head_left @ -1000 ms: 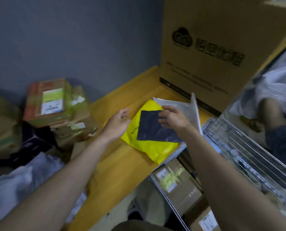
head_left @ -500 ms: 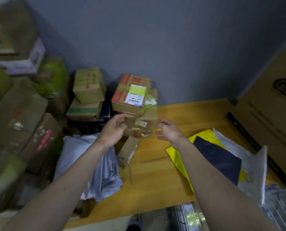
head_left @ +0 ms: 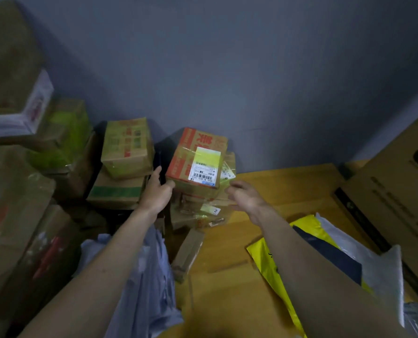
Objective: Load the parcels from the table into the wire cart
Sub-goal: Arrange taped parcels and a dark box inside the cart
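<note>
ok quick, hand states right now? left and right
Left hand: open, thumb and fingers touching the left side of the orange box, not yet gripping.
Right hand: open, fingers loosely spread just right of the box, holding nothing.

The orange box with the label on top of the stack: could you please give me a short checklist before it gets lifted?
1. Left hand on the orange box: ok, thumb touches its lower left corner.
2. Right hand on the box: not ok, open and just short of its right side.
3. Top of the box free: ok, only a label on it.
4. Boxes below steady: cannot tell, taped and uneven.
5. Table space in front: ok, bare wood.
6. Wire cart ready: cannot tell, out of view.
</note>
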